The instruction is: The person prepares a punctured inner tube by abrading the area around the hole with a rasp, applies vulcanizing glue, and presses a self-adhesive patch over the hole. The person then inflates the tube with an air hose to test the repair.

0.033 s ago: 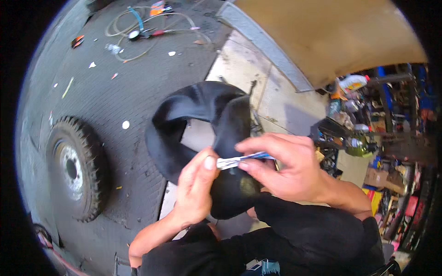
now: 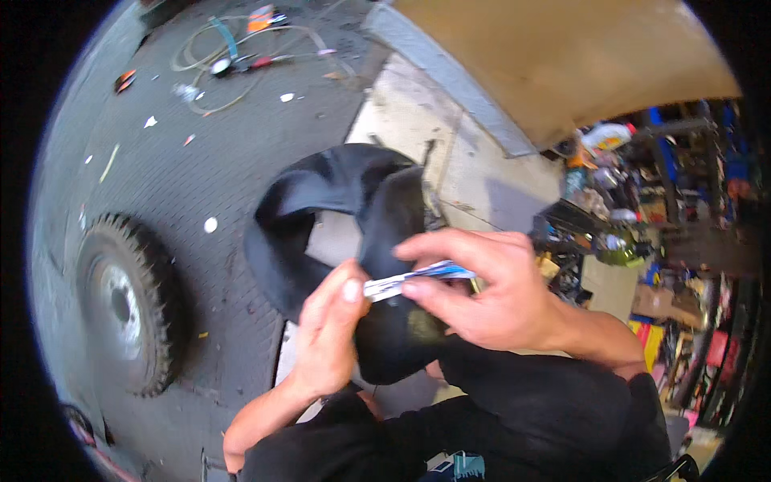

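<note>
Between my two hands is a slim white-and-blue squeeze tube (image 2: 395, 285), lying almost level. My left hand (image 2: 331, 325) is closed on its white end, with the thumb on top. My right hand (image 2: 490, 277) pinches the blue end between thumb and fingers. Just below my hands, a black rubber inner tube (image 2: 301, 189) rests against my legs, partly folded. A dull yellowish patch of surface shows on its near part, beside my right hand. My fingers hide parts of the squeeze tube.
A treaded wheel (image 2: 124, 305) is on the dark ribbed mat at left. A coiled clear hose (image 2: 241, 96) with a gauge lies farther off among scraps. A brown panel (image 2: 554, 64) is at the upper right. Crowded shelves (image 2: 683, 233) hold bottles and boxes at right.
The whole view has shifted slightly, so the scene sits a little farther left. My hands keep the same hold on the squeeze tube.
</note>
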Tool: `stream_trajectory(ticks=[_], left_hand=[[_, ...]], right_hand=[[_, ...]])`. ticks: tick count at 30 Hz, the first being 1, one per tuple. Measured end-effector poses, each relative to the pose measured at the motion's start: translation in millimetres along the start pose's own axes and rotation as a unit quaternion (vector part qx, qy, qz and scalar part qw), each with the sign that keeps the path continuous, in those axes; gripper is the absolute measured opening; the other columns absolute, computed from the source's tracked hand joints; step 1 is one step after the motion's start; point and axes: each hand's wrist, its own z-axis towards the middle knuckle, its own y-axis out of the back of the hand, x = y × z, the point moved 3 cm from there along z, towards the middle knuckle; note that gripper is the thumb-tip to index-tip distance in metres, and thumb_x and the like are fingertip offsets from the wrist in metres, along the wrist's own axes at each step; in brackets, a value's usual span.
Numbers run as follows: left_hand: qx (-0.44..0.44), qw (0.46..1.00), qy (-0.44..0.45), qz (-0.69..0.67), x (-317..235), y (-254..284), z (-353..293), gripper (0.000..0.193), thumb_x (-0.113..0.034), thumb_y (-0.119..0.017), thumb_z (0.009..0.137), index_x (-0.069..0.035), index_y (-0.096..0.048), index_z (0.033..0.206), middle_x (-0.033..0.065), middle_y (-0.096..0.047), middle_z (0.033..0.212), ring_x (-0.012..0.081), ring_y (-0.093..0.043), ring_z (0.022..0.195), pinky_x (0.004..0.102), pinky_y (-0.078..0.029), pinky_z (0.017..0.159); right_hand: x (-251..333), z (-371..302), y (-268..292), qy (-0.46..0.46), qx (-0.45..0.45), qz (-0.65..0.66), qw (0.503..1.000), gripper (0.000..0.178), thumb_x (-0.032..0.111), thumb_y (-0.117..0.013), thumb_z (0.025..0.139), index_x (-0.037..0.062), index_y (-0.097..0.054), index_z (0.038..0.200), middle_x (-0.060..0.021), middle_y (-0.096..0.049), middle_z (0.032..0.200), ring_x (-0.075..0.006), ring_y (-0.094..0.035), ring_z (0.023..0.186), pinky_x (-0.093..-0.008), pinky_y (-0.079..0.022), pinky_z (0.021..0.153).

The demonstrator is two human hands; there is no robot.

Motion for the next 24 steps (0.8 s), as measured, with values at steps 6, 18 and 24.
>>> stream_trajectory(ticks=[6, 18, 24], left_hand=[[-0.016, 0.997, -0.004, 0.080, 3.4, 15.7, -7.3, 0.063, -0.043, -0.051, 0.114, 0.009, -0.058, 0.150, 0.0032, -0.064, 0.108, 0.0098, -0.050, 0.093, 0.0272, -0.038, 0.082], [-0.108, 0.993, 0.056, -0.005, 13.7, 32.9, 18.5, 0.049, -0.051, -0.029, 0.119, -0.011, -0.055, 0.110, 0.0064, -0.052, 0.106, 0.0200, -0.051, 0.110, 0.0348, -0.024, 0.116], [-0.075, 0.986, 0.125, -0.082, -0.7, 6.1, 38.1, 0.068, -0.059, -0.027, 0.117, -0.004, -0.063, 0.133, 0.0134, -0.063, 0.137, 0.0247, -0.056, 0.132, 0.0382, -0.031, 0.124]], right_hand=[[-8.5, 4.8, -3.8, -0.060, 0.002, 0.138, 0.989, 0.019, 0.010, -0.077, 0.092, -0.0014, -0.078, 0.107, -0.0107, -0.076, 0.080, -0.0131, -0.071, 0.071, -0.0315, -0.056, 0.067], [-202.0, -187.0, 145.8, -0.305, -0.453, -0.017, 0.838, 0.023, 0.010, -0.069, 0.105, -0.0007, -0.072, 0.125, -0.0061, -0.076, 0.094, -0.0110, -0.070, 0.076, -0.0280, -0.055, 0.064], [-322.6, -378.9, 161.5, -0.483, -0.371, -0.035, 0.792, 0.023, 0.007, -0.066, 0.099, -0.0013, -0.074, 0.118, -0.0089, -0.078, 0.092, -0.0117, -0.070, 0.074, -0.0276, -0.054, 0.062]])
